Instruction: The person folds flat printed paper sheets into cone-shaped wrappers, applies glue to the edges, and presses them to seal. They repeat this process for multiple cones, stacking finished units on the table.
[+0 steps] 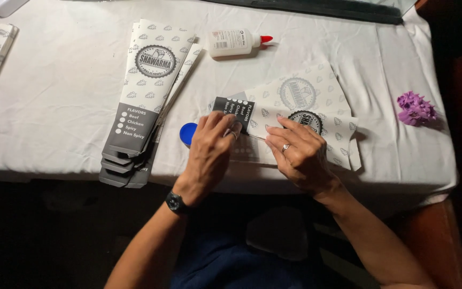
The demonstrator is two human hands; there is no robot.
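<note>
Head view: your left hand (209,144) presses flat, fingers down, on the printed paper sleeve (300,115) at bench (70,80) centre; your right hand (300,152) pins it at 3 o'clock, neither grip closed around it. A blue cap (188,132) sits at 9 o'clock, a glue bottle (236,43) at 12, stacked sleeves (143,101) at 10.

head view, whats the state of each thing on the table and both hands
left hand: palm down, fingers pressing the paper sleeve
right hand: palm down, flat on the sleeve
paper sleeve: flat, lying across the table under both hands
stack of sleeves: flat, fanned, overhanging the table edge
glue bottle: on its side, red cap on
blue lid: partly hidden by the left hand
purple flower: lying loose on the cloth
</note>
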